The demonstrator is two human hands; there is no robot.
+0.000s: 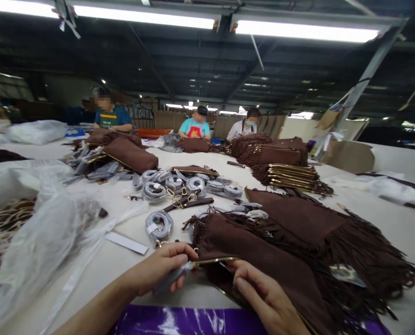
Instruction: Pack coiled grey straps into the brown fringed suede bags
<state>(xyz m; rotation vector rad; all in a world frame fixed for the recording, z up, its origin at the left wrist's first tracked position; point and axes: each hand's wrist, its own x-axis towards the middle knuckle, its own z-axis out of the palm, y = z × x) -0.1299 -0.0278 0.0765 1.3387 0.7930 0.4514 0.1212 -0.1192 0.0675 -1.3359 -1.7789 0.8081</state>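
A brown fringed bag (259,260) lies in front of me, with a gold zipper (216,260) along its near edge. My left hand (165,270) is closed at the zipper's left end, holding a grey wrapped strap piece (174,278) between thumb and fingers. Farther right along the zipper, my right hand (259,288) pinches the bag's edge near the gold teeth. Just beyond my left hand sits a coiled strap in grey wrap (165,222). Part of the bag's opening is hidden behind my right hand.
More fringed bags (305,218) lie right. Several coiled straps (153,190) and a white strip (127,243) are beyond my hands. A plastic bag of cords (50,232) stands left, purple plastic (172,321) nearest me. People (194,128) sit across the table.
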